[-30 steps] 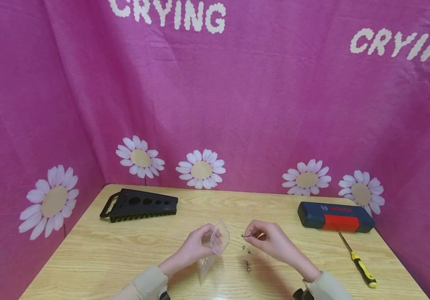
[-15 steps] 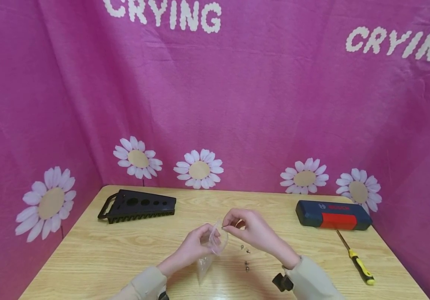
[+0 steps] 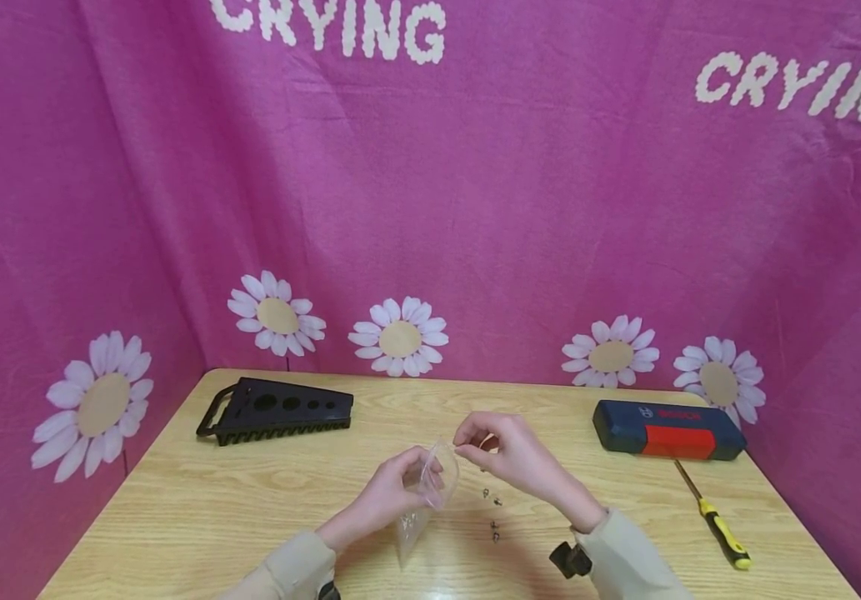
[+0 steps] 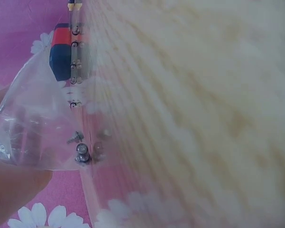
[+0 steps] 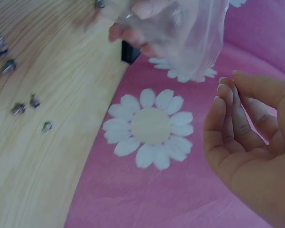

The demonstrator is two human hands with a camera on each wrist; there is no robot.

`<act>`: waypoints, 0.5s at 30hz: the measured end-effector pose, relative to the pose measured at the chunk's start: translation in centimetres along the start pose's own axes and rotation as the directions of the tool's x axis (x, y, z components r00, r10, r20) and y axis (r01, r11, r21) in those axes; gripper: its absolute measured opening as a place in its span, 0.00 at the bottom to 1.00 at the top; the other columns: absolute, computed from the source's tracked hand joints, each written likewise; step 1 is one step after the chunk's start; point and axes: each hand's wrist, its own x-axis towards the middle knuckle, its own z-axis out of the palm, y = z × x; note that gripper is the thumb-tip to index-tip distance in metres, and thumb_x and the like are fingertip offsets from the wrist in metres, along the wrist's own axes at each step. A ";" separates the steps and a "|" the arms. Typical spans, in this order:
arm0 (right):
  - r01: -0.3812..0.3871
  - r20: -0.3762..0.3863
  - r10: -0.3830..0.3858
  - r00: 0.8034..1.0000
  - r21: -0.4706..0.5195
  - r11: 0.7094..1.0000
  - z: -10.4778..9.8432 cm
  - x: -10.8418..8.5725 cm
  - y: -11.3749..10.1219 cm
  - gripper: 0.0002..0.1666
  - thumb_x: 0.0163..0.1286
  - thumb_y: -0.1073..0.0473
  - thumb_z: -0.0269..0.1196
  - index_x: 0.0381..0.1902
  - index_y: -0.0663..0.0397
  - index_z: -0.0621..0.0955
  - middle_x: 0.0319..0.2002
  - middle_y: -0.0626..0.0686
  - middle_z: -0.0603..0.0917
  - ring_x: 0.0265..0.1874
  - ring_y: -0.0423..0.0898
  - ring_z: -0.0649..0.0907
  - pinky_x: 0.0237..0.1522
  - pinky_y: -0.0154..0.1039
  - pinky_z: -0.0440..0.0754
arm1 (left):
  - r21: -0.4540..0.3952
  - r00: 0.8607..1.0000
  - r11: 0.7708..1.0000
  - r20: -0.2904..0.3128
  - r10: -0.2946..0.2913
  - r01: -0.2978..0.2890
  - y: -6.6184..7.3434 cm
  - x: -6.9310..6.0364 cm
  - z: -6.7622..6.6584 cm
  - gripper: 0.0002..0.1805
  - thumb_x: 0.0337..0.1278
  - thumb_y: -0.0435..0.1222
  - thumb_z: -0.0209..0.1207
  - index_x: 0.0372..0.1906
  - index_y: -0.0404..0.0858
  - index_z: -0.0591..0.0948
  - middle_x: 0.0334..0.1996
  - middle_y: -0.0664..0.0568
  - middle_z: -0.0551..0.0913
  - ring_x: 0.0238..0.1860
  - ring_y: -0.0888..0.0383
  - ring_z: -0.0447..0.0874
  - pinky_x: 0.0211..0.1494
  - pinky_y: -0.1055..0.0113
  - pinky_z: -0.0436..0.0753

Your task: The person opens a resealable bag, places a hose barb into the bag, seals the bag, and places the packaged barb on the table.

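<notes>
I am holding a clear bag (image 3: 436,492) in my left hand (image 3: 391,490), with my right hand (image 3: 513,457) hovering just beside its mouth.
My left hand is curling round the bag above the bench (image 3: 280,500), and the bag's mouth is gaping toward my right hand. The right one is bending its fingers (image 5: 256,86), tips close together; I cannot tell if anything tiny is hiding between them. Little metal bits (image 4: 83,153) are sitting low inside the bag. Five more bits (image 5: 34,100) are lying on the bench near my hands, in a wobbly row. A black holder (image 3: 283,412) with round holes is resting off to the left. Over to the right, a blue and red box (image 3: 670,431) is lying near the back edge, with a yellow and black tool (image 3: 725,533) just in front.
</notes>
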 end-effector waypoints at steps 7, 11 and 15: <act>-0.058 -0.026 0.058 0.998 0.000 0.998 -0.5 -0.8 3.0 0.05 0.67 0.61 0.66 0.33 0.57 0.83 0.33 0.51 0.87 0.31 0.32 0.81 0.34 0.31 0.85 | 0.007 1.000 1.000 -0.015 0.010 -0.010 0.2 0.1 0.0 0.18 0.50 0.31 0.70 0.46 0.37 0.78 0.43 0.44 0.86 0.50 0.54 0.84 0.63 0.50 0.80; -0.096 -0.029 0.096 0.995 -0.002 0.995 -0.4 -1.4 5.1 0.04 0.66 0.63 0.66 0.33 0.59 0.83 0.31 0.52 0.86 0.30 0.32 0.81 0.34 0.30 0.84 | 0.014 1.000 1.000 -0.021 -0.003 0.003 0.1 0.2 0.0 0.17 0.50 0.31 0.70 0.45 0.38 0.78 0.43 0.46 0.86 0.51 0.53 0.84 0.64 0.48 0.78; -0.113 -0.022 0.112 0.993 -0.035 0.993 0.0 -1.9 7.3 0.02 0.64 0.66 0.66 0.31 0.59 0.82 0.28 0.52 0.85 0.28 0.31 0.78 0.33 0.29 0.81 | 0.016 1.000 1.000 -0.022 -0.005 0.006 -0.1 0.1 0.0 0.17 0.50 0.30 0.70 0.45 0.39 0.78 0.43 0.47 0.86 0.52 0.52 0.83 0.65 0.47 0.77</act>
